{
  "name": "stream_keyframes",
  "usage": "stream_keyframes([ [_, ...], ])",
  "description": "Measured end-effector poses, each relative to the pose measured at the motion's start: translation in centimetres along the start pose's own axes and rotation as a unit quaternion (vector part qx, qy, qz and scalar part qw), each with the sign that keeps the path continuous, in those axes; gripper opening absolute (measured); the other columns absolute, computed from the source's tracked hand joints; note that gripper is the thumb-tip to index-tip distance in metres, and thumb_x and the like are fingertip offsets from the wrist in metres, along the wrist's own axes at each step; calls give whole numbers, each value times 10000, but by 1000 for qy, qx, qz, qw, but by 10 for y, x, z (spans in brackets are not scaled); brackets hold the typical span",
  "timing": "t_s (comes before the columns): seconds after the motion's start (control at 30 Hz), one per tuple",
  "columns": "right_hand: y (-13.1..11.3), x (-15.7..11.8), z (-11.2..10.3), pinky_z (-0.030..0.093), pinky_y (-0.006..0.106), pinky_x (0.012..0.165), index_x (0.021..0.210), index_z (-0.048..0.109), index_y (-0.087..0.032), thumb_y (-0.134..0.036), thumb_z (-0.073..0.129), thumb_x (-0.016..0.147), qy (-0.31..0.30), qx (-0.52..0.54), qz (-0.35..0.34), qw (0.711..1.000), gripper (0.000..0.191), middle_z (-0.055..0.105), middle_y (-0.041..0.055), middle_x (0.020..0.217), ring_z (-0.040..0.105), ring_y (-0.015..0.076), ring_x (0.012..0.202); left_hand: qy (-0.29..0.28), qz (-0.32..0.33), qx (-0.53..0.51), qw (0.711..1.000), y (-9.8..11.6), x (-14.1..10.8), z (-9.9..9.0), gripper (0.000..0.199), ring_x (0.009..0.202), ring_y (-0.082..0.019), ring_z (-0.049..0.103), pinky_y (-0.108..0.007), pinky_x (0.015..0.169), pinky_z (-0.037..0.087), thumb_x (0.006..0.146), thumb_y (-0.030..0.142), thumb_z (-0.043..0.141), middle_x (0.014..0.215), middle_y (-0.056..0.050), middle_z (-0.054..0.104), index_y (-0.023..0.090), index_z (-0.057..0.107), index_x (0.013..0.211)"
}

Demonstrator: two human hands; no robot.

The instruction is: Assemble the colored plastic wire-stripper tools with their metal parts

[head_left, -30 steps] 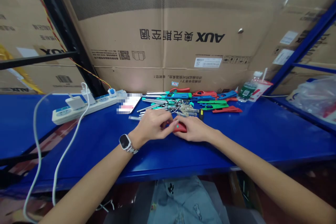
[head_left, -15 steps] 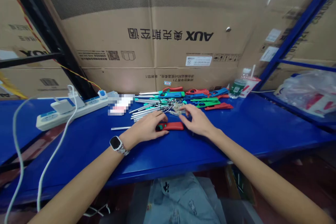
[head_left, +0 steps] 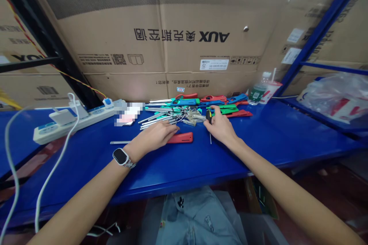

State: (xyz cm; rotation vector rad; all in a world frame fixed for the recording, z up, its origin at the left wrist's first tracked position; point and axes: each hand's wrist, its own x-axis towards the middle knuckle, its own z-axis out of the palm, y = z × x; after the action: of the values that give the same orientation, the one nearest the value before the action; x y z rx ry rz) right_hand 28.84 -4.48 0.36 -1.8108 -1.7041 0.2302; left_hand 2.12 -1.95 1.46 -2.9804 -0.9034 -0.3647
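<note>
A long-nosed lighter point(head_left: 183, 138) with a red handle lies crosswise on the blue table, its metal tube pointing left. My left hand point(head_left: 156, 136) is closed over the lighter's middle and hides that part; the fingertips are bunched at the handle. In my right hand point(head_left: 222, 125) is a small screwdriver point(head_left: 209, 116) with a black and yellow handle, its thin shaft pointing down towards the table. Between and behind my hands lie clear small parts point(head_left: 193, 116), metal tubes point(head_left: 156, 119) and thin wires in a loose heap.
Red, blue and green lighter casings point(head_left: 227, 110) are piled behind my right hand. A power strip point(head_left: 86, 116) with white cables stands at left. At the back right are a bottle point(head_left: 255, 95) and a paper cup point(head_left: 269, 92). A large carton point(head_left: 172, 4) walls off the back.
My right hand has taken hold of the screwdriver at the heap and holds it upright. The left hand and red lighter have shifted slightly left in view, as the camera has moved.
</note>
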Motion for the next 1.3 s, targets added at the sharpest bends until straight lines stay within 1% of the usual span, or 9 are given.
stream_keyframes([
  [0.07, -5, 3, 4, 468, 335, 640, 1396, 433, -186, -305, 591, 871, 11, 157, -33, 987, 561, 611, -33, 637, 624, 215, 624, 1, -17, 16, 1000, -2, 2, 2, 328, 852, -248, 640, -385, 796, 497, 1042, 246, 380, 911, -108, 678, 151, 693, 1061],
  [0.17, -23, 13, 14, 443, 303, 504, 1342, 429, -219, -402, 668, 852, -15, 360, -44, 932, 575, 644, -33, 673, 545, 155, 486, 8, -34, 24, 999, -5, 3, 5, 339, 886, -267, 623, -407, 817, 496, 1035, 250, 377, 903, -121, 664, 142, 686, 945],
  [0.3, -52, 30, 31, 401, 273, 375, 1150, 494, -241, -485, 756, 785, -60, 468, -69, 879, 511, 677, -3, 772, 548, 124, 434, 51, -66, -32, 996, -12, -2, 1, 288, 907, -254, 618, -394, 829, 491, 1017, 272, 438, 927, -109, 648, 149, 686, 938],
  [0.37, -59, 37, 41, 448, 275, 383, 1029, 486, -248, -486, 756, 780, -61, 480, -89, 871, 438, 669, -8, 779, 591, 133, 463, 50, -70, -111, 990, -14, -5, -2, 261, 891, -230, 625, -364, 813, 494, 994, 375, 542, 947, -86, 663, 165, 695, 969],
  [0.5, -58, 40, 57, 515, 293, 436, 998, 414, -268, -405, 699, 821, -49, 485, -92, 868, 362, 647, -45, 726, 610, 142, 474, -22, -79, -202, 976, -16, -7, -7, 379, 851, -214, 628, -335, 768, 487, 796, 522, 794, 967, -53, 689, 195, 726, 975],
  [0.8, -48, 25, 67, 590, 379, 587, 1106, 373, -268, -399, 599, 913, -62, 430, -129, 891, 325, 666, -13, 777, 666, 182, 588, -39, -117, -197, 973, -20, -4, -3, 353, 799, -200, 592, -332, 727, 451, 760, 516, 793, 939, -57, 688, 190, 725, 877],
  [0.93, -48, 28, 68, 591, 387, 612, 1068, 352, -273, -448, 603, 904, -52, 446, -128, 884, 347, 661, -14, 803, 669, 181, 609, -39, -135, -182, 973, -22, -5, -3, 400, 799, -203, 603, -329, 721, 455, 746, 538, 801, 946, -63, 705, 182, 731, 913],
  [1.13, -51, 25, 55, 598, 383, 627, 1097, 336, -279, -452, 586, 904, -36, 478, -83, 874, 360, 647, -15, 809, 672, 176, 614, 59, -125, -163, 977, -21, -5, -1, 378, 813, -217, 637, -350, 741, 489, 872, 559, 682, 888, -70, 713, 184, 708, 913],
  [1.3, -57, 19, 43, 610, 407, 667, 1140, 355, -289, -507, 538, 912, -25, 474, -52, 879, 365, 609, 4, 833, 673, 193, 658, 145, -151, -254, 944, -14, 2, 9, 273, 890, -208, 682, -353, 800, 544, 840, 408, 730, 982, -79, 754, 183, 697, 990],
])
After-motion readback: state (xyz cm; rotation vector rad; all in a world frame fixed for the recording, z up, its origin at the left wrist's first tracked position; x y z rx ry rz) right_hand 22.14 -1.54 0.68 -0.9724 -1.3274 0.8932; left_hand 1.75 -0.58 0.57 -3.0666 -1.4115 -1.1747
